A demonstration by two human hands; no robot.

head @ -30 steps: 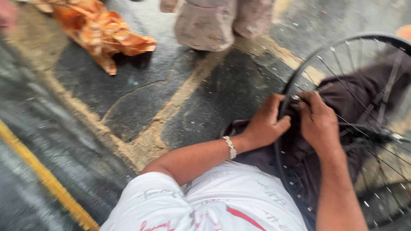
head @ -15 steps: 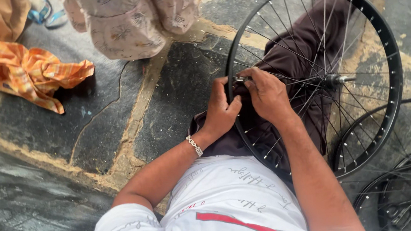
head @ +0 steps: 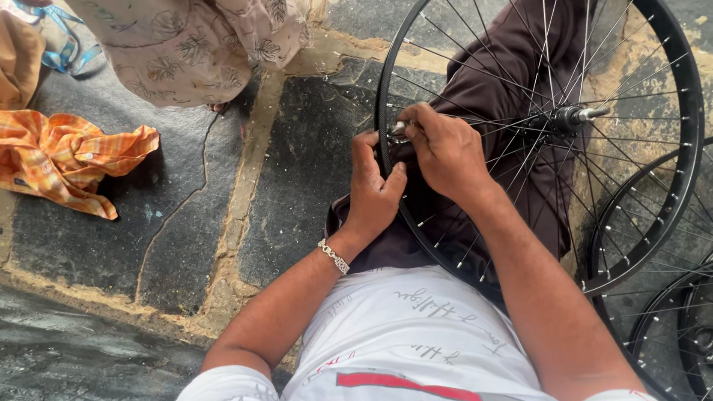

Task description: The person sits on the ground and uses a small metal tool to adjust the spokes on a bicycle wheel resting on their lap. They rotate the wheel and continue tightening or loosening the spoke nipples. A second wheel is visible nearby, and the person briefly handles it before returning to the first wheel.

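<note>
Left hand: our fingers curled shut, wrist bent inward | Right hand: fingers pinched closed beside left, touching it | Both forearms reached forward, elbows bent

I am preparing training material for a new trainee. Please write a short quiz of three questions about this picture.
1. True or false: both hands work at the rim of the spoked bicycle wheel.
2. On which wrist is the silver bracelet? A) left B) right
3. What lies on the stone floor at the upper left?

Key:
1. True: the left hand and the right hand meet at the rim, and a small metal tool shows between them.
2. A.
3. An orange checked cloth.
</note>
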